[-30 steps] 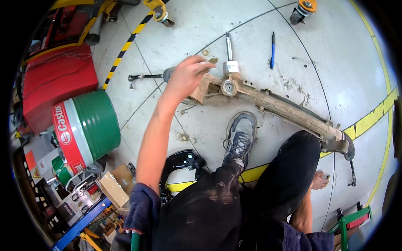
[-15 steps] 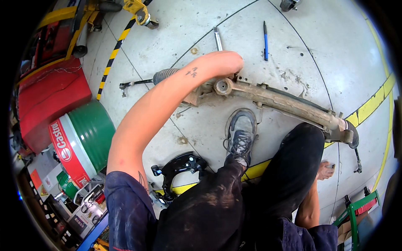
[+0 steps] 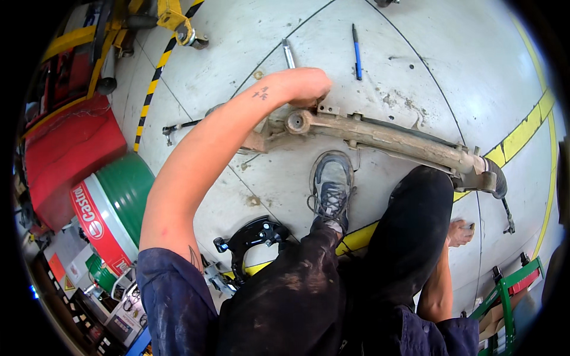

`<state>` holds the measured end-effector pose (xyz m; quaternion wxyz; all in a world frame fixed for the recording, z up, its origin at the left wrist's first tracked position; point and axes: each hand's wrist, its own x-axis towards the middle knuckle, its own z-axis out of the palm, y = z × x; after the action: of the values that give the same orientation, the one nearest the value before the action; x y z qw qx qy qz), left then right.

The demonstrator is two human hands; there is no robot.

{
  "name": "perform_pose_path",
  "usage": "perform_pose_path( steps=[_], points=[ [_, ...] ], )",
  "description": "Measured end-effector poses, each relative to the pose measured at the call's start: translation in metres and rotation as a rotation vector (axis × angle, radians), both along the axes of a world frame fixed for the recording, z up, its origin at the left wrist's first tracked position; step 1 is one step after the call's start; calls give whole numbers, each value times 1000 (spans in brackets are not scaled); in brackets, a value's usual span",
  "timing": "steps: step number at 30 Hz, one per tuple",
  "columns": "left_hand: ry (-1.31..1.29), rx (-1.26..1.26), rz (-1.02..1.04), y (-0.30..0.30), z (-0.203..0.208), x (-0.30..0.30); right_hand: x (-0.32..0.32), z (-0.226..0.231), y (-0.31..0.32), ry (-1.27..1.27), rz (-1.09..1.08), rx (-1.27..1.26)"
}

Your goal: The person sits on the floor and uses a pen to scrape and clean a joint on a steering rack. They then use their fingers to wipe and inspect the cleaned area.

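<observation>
A long, dirty steering rack (image 3: pixel 386 137) lies across the floor before me, with a dark rubber boot and thin tie rod at each end. My left hand (image 3: pixel 312 88) is curled down over its far side, next to the round mounting eye. Its fingers are bent in and mostly hidden, so what they grip does not show. Beyond that hand a shiny metal bar (image 3: pixel 288 53) sticks out along the floor. My right hand (image 3: pixel 459 233) is low beside my right knee, fingers curled around something small and greyish that I cannot make out.
A blue pen (image 3: pixel 357 52) lies beyond the rack. A black control arm (image 3: pixel 256 235) rests left of my shoe (image 3: pixel 333 184). Leftward are a green-and-red drum (image 3: pixel 122 193), a red box (image 3: pixel 71 157) and a yellow wheeled frame (image 3: pixel 178 24). A green stand (image 3: pixel 504 296) is at lower right.
The whole view has shifted, so the floor and everything on it sit farther left. My left hand stays at the rack with slight movement; my right hand stays beside the knee.
</observation>
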<state>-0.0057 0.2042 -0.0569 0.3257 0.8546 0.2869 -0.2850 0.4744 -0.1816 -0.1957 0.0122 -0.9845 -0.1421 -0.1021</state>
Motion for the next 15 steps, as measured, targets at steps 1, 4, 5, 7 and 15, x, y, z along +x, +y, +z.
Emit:
perform_pose_path(
  steps=[1, 4, 5, 7, 15],
  points=[
    [-17, -11, 9, 0, -4, -3, 1, -1, -1, -6, 4, -4],
    [-57, 3, 45, 1, -22, -9, 7, -3, -5, -25, 12, -14],
    [-85, -9, 67, -1, -25, -13, 6, -4, -6, -22, 17, -23],
    [-141, -34, 113, -3, -29, -20, 4, -6, -6, -6, 11, -27],
    [-311, 165, 209, -18, -24, -33, 3, -4, -7, -4, 11, -27]
  ],
)
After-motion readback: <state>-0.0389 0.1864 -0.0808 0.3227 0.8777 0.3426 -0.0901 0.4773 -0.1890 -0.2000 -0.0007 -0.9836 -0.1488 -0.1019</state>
